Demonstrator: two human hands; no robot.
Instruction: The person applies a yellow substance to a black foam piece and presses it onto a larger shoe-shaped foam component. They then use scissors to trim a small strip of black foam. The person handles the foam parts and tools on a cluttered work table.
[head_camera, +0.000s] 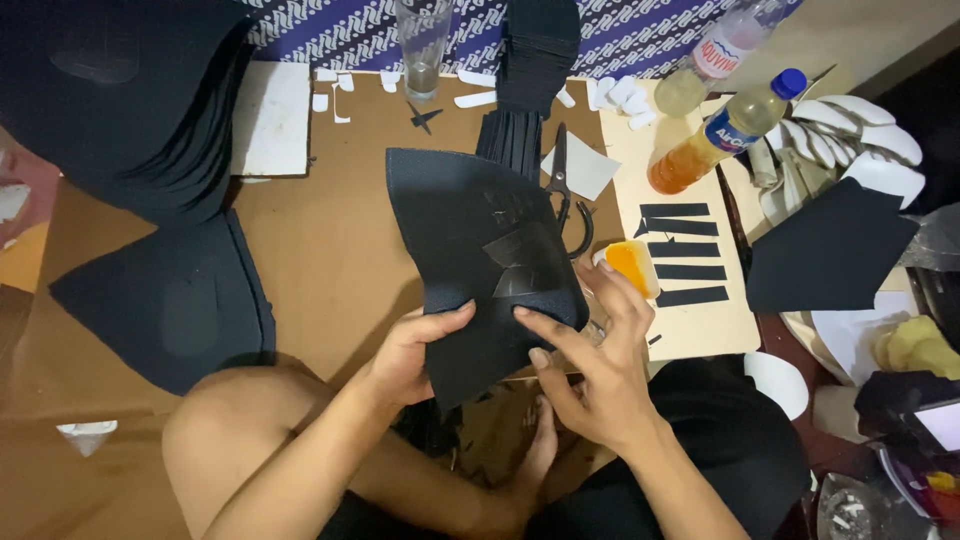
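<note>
**Black fabric piece held over brown work surface**

Brown paper (320, 240) covers the surface, with a stack of black pieces (130, 100) at far left. The left hand (410, 355) and right hand (590, 375) pinch a black fabric piece (470, 260) between their fingers at centre. Scissors (566, 190), black strips (685, 250) and two bottles (725, 125) lie to the right.

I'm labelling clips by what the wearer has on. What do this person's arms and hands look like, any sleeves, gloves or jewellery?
Both arms are bare up to the picture's edge: no sleeves show. The left hand and right hand wear no gloves, and no rings, watch or bracelets are visible. Fingernails look short and unpainted.
</note>
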